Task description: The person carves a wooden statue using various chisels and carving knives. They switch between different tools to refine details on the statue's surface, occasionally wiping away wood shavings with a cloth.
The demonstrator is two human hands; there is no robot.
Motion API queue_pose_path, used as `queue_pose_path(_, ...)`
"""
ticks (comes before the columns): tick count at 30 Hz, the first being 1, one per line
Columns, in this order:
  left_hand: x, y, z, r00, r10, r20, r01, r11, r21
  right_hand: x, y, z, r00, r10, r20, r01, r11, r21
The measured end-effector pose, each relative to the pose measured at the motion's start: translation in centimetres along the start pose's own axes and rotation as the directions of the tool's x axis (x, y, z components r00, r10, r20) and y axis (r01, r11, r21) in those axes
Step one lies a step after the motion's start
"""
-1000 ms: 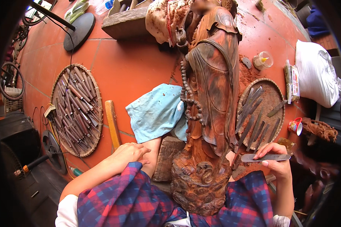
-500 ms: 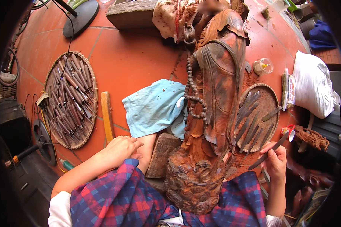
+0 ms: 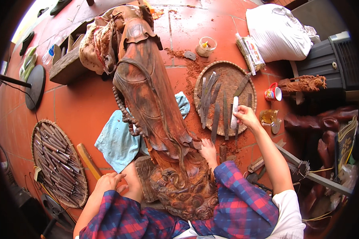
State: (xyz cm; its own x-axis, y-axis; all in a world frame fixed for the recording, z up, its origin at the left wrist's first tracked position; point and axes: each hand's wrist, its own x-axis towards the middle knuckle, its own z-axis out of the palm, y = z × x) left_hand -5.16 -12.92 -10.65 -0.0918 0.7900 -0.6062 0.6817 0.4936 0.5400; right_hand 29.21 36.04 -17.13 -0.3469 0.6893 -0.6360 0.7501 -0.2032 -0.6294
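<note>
A carved reddish-brown wooden statue [image 3: 147, 91] with a bead string [image 3: 123, 109] lies between my legs, its knobbly base near my lap. My right hand [image 3: 247, 117] pinches a whitish, narrow, rolled-looking strip [image 3: 234, 112], whose kind I cannot make out, above a round woven tray [image 3: 227, 65]. Several dark flat files [image 3: 216, 119] lie in that tray below the hand. My left hand [image 3: 109, 184] rests empty by my left leg, fingers loosely bent and apart. A light-blue cloth [image 3: 117, 137] is draped over the leg, beside a wooden block [image 3: 145, 179].
At left are a woven tray [image 3: 81, 191] full of handled carving tools and a wooden mallet-like bar [image 3: 88, 159]. To the right stand a red-and-white mug [image 3: 273, 92], a glass cup [image 3: 268, 117] and a small carving [image 3: 303, 83]. A white sack [image 3: 279, 34] lies beyond.
The dark file has left my right hand, which now holds the whitish strip and has moved over the file tray. The view has swung right; my left hand stays by the leg.
</note>
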Motion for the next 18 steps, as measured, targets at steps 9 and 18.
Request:
queue_pose_path(9, 0.3, 0.3, 0.1, 0.999, -0.02, 0.038, 0.016, 0.996, 0.087, 4.3, 2.8, -1.5, 0.977, -0.036, -0.208, 0.011, 0.993, -0.12)
queue_pose_path(18, 0.6, -0.9, 0.6, 0.999, 0.012, 0.049, -0.016, 0.997, 0.07, 7.5, 2.8, -0.9, 0.967, -0.039, -0.252, 0.013, 0.995, -0.103)
